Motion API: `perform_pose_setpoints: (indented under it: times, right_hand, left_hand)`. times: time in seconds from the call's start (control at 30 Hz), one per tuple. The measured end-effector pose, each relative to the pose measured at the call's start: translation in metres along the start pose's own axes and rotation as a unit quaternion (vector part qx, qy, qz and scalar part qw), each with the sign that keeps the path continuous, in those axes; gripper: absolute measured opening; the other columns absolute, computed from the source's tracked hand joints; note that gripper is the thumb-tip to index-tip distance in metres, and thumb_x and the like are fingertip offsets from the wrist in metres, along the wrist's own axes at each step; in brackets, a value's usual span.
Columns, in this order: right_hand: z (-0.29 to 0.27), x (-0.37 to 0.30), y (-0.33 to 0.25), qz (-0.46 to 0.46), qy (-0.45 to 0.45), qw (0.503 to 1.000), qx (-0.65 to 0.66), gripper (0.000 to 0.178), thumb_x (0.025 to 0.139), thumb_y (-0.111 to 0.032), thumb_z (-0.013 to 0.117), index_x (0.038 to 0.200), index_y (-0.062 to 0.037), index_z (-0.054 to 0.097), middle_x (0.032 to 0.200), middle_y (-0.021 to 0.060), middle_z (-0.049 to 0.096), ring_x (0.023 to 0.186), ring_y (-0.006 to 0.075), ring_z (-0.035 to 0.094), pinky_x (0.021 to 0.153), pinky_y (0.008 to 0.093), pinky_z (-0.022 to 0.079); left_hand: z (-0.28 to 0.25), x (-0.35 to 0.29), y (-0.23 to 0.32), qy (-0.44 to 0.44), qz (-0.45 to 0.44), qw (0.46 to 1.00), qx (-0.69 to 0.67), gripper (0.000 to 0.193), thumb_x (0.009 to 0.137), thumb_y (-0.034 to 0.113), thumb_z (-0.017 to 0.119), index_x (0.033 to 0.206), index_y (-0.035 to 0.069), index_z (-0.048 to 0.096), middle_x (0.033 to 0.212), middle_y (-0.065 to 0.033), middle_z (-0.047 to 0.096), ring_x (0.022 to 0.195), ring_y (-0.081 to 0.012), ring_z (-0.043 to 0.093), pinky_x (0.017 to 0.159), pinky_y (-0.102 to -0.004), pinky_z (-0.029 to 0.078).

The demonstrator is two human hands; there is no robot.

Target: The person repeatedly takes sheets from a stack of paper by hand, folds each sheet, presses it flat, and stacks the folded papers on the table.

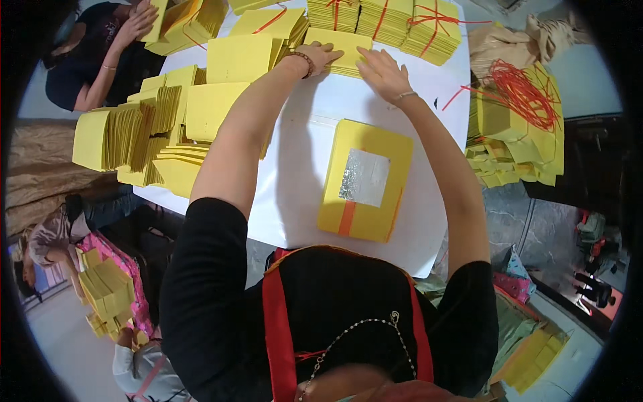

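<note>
Both arms reach to the far side of the white table. My left hand lies on the left end of a stack of yellow paper pieces, its fingers stretched out. At the stack's right end, my right hand touches the near corner with fingers apart. Neither hand grips anything. The pieces look like envelopes or folded sheets; which, I cannot tell. Closer to me lies a yellow block with a silvery-grey rectangle and an orange strip on its top.
Yellow bundles tied with red string stand along the table's far edge. Loose yellow stacks crowd its left side. Tangled red string tops a yellow pile at right. A person's hands hold yellow paper at far left; others work at lower left.
</note>
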State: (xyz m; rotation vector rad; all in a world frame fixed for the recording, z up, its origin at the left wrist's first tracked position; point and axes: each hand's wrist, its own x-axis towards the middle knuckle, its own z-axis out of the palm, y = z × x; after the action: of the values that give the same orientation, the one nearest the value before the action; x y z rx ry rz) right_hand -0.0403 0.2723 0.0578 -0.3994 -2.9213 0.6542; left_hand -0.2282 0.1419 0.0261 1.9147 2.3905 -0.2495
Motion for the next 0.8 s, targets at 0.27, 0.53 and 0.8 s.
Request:
perform_pose_setpoints:
  times: [0.27, 0.53, 0.8]
  right_hand:
    - [-0.032, -0.130, 0.000, -0.009, 0.053, 0.978, 0.200, 0.032, 0.091, -0.024, 0.048, 0.118, -0.0073, 0.054, 0.115, 0.0149, 0.056, 0.115, 0.0307, 0.046, 0.101, 0.0336, 0.032]
    - [0.027, -0.260, -0.028, 0.061, 0.175, 0.976, 0.116, 0.027, 0.084, -0.016, 0.058, 0.109, -0.0067, 0.059, 0.114, 0.0146, 0.056, 0.115, 0.0350, 0.046, 0.099, 0.0418, 0.035]
    - [0.055, -0.293, -0.032, 0.052, 0.169, 0.979, 0.104, 0.030, 0.080, -0.015, 0.061, 0.109, -0.0101, 0.060, 0.121, 0.0137, 0.052, 0.114, 0.0352, 0.047, 0.095, 0.0414, 0.039]
  left_hand:
    - [-0.016, -0.023, 0.012, 0.000, -0.062, 0.998, -0.002, 0.079, 0.076, 0.013, 0.065, 0.140, 0.025, 0.021, 0.144, -0.0080, 0.025, 0.123, -0.0317, 0.039, 0.097, -0.0409, 0.041]
    - [-0.035, -0.105, 0.121, 0.183, 0.090, 0.974, -0.100, 0.036, 0.082, 0.023, 0.056, 0.117, 0.014, 0.055, 0.121, -0.0176, 0.052, 0.101, -0.0307, 0.056, 0.086, -0.0372, 0.047]
    - [-0.023, -0.231, 0.253, 0.201, 0.230, 0.921, -0.243, 0.051, 0.069, 0.030, 0.070, 0.113, 0.008, 0.056, 0.108, -0.0113, 0.054, 0.096, -0.0253, 0.050, 0.077, -0.0390, 0.040]
